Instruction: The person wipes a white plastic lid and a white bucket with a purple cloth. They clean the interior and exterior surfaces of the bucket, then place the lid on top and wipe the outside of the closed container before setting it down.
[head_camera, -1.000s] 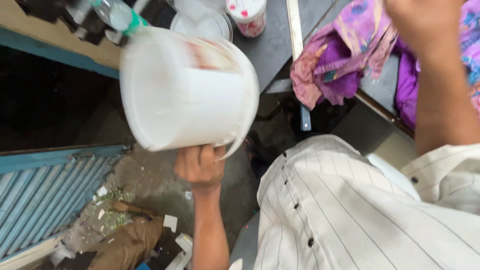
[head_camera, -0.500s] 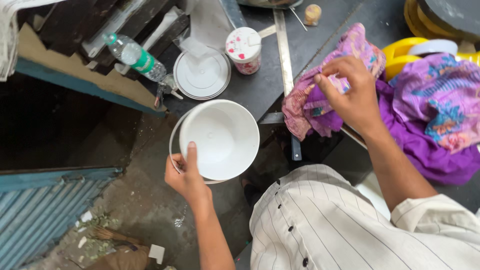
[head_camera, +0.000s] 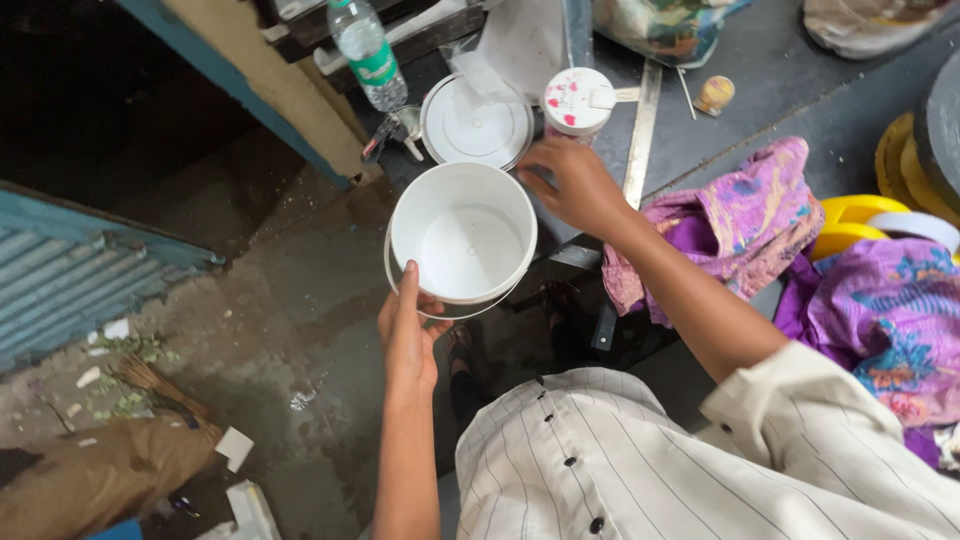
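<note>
My left hand grips the near rim of a white plastic bucket, thumb hooked inside, fingers under the wall. Half a second ago my right hand lay on the purple patterned cloth; now it has come across, and my right hand hovers loosely curled and empty at the bucket's far rim, just below a small white jar with red spots. So the bucket now sits between both hands (a second ago it was tipped on its side). It hangs over the wet floor beside the dark table, mouth up toward me, its long axis near vertical. A round white lid lies just beyond.
</note>
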